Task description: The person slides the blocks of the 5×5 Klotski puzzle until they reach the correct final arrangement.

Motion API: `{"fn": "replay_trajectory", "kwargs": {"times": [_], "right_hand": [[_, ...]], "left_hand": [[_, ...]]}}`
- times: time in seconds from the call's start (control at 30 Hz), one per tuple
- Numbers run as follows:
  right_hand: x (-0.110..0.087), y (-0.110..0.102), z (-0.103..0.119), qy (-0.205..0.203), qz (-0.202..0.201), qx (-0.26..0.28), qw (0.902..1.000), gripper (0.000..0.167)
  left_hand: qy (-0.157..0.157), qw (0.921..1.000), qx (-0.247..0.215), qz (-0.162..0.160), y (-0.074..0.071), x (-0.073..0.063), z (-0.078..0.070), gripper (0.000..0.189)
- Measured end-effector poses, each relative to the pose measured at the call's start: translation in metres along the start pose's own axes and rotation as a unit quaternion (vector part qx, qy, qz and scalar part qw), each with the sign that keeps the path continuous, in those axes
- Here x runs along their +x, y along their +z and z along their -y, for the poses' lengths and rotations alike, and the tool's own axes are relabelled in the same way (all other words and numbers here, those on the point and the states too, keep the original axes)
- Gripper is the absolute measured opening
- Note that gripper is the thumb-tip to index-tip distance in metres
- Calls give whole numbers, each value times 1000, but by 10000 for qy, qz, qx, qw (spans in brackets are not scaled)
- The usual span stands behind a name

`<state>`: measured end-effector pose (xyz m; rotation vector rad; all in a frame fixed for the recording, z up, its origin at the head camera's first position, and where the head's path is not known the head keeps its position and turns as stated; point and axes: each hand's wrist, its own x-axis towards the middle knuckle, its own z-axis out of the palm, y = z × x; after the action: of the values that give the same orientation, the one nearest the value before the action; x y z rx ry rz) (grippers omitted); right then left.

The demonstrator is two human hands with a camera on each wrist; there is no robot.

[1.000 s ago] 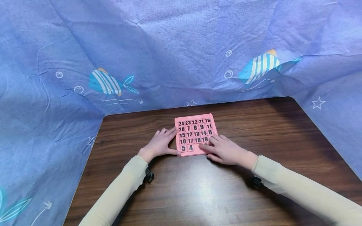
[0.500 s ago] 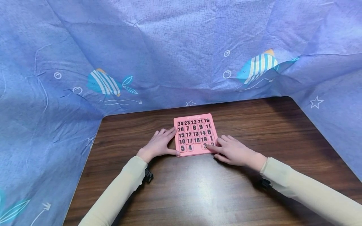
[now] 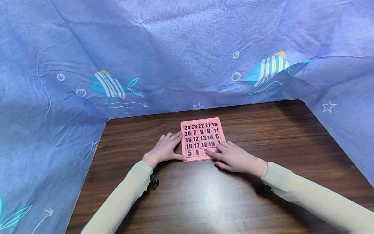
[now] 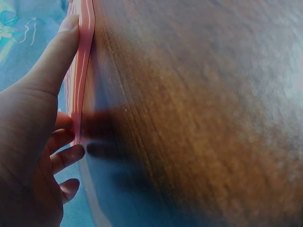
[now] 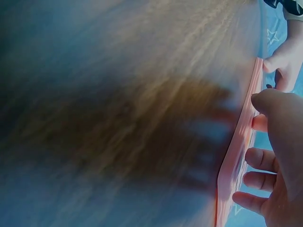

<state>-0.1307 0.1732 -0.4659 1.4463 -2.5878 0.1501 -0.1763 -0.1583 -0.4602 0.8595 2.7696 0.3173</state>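
Observation:
A pink number sliding puzzle (image 3: 194, 122) with black-numbered tiles lies on the table. My left hand (image 3: 164, 149) steadies its left side, with the thumb at the near left corner and the fingers spread along the edge. Across the lower right of the puzzle reaches my right hand (image 3: 236, 157). Its outstretched index finger touches the 3 tile (image 3: 205, 150) in the bottom row, beside the 4 tile (image 3: 197, 152). That hand hides the puzzle's lower right corner. In the right wrist view its other fingers are loosely bent close to the pink edge (image 5: 233, 165).
Dark wood-grain table (image 3: 140, 130) surrounds the puzzle. A blue cloth (image 3: 181, 58) printed with fish hangs behind the table and at both sides. Black wrist cameras are strapped below both pale sleeves (image 3: 131, 182).
My right hand first moved right, onto the 3 tile, then back left. The 3 tile slid one place left, into the gap beside the 4. My left hand stayed in place.

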Motion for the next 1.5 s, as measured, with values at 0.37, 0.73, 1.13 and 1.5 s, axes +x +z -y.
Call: {"fn": "replay_trajectory", "kwargs": {"times": [0.37, 0.73, 1.13, 1.5], "right_hand": [[-3, -3, -1, 40, -53, -65, 10000, 52], [-38, -10, -18, 495, 16, -146, 9987, 49], [-45, -9, -19, 487, 22, -130, 9987, 48], [-33, -5, -11, 471, -58, 31, 9989, 51]], "left_hand": [[-10, 10000, -43, 29, -1, 2, 0, 112], [-17, 10000, -35, 55, 1, 1, 2, 114], [-38, 10000, -22, 32, 0, -1, 2, 113], [15, 10000, 37, -27, 3, 1, 2, 114]]}}
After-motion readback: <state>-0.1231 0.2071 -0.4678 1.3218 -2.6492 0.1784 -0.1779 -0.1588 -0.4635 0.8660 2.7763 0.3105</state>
